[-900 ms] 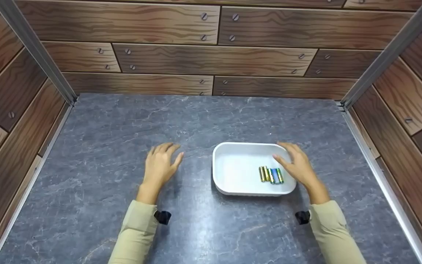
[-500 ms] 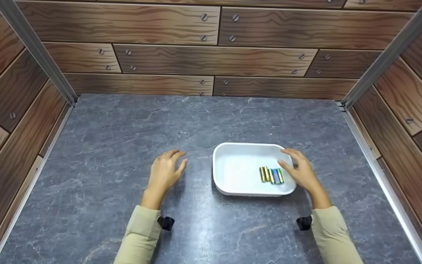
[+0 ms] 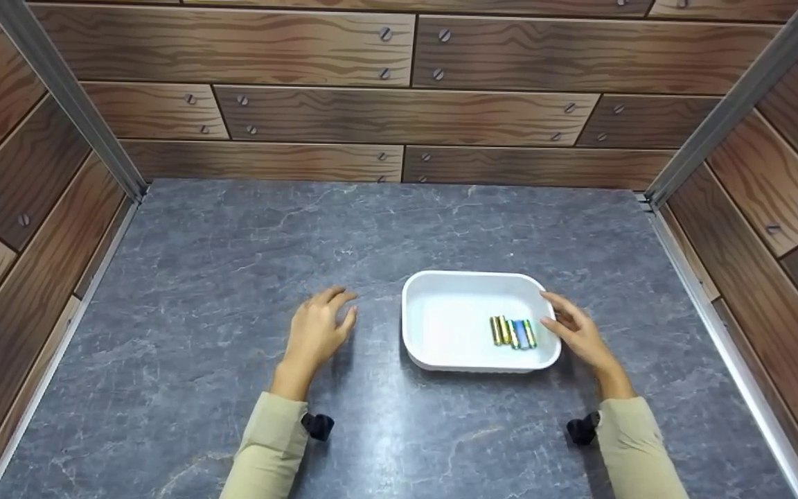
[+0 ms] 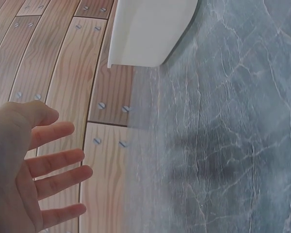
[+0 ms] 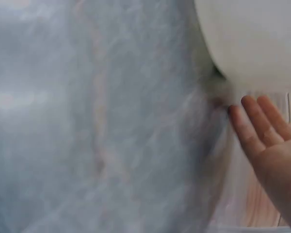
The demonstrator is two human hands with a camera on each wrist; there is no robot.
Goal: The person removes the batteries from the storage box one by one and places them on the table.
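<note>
A white rectangular plastic basin (image 3: 444,322) with rounded corners stands on the table. Inside, near its right end, several batteries (image 3: 520,334) lie side by side, some gold, others green and blue. My right hand (image 3: 582,339) is at the basin's right rim, thumb and fingertips right at the edge. In the right wrist view its fingers (image 5: 254,124) are extended below the basin's wall (image 5: 257,43). My left hand (image 3: 314,331) hovers left of the basin, apart from it, fingers spread and relaxed. The left wrist view shows that palm holding nothing, with the basin (image 4: 153,34) beyond.
The grey marbled tabletop (image 3: 233,242) spreads around the basin. Wood-patterned panels (image 3: 399,111) wall in the back and both sides, with metal posts (image 3: 70,104) at the corners. A small black wrist camera (image 3: 582,428) sits at each cuff.
My right hand has moved right and toward me, from over the basin's right end to its rim. My left hand has drifted slightly right and nearer. Basin and batteries stay in place.
</note>
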